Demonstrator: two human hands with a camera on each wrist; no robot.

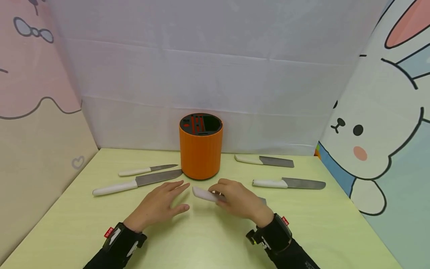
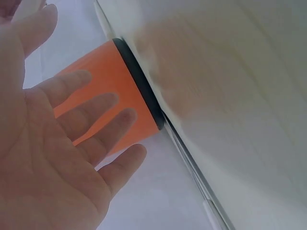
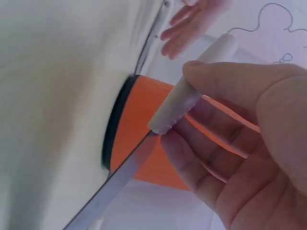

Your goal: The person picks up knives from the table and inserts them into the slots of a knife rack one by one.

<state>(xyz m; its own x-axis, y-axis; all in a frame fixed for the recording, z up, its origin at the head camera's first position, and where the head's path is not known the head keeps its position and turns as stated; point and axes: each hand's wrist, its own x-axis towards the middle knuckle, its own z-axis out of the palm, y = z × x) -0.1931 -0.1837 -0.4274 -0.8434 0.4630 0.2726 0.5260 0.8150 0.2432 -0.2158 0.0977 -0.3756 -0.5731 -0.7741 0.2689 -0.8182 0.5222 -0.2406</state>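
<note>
My right hand (image 1: 240, 198) pinches the white handle of a knife (image 3: 180, 103) between thumb and fingers, above the table. The blade slants down and away behind the hand; in the head view most of it is hidden by the hand. My left hand (image 1: 159, 204) is held over the table with its fingers spread and nothing in it, palm showing in the left wrist view. Behind both hands stands an orange cylindrical knife block (image 1: 201, 155) with a dark slotted top. Nearest the left hand lies a large white-handled knife (image 1: 137, 183).
A smaller knife (image 1: 147, 170) lies beyond the large one on the left. To the right of the block lie a knife with a broad squared blade (image 1: 265, 160) and another knife (image 1: 289, 183). A white backdrop (image 1: 208, 74) rises at the table's back edge.
</note>
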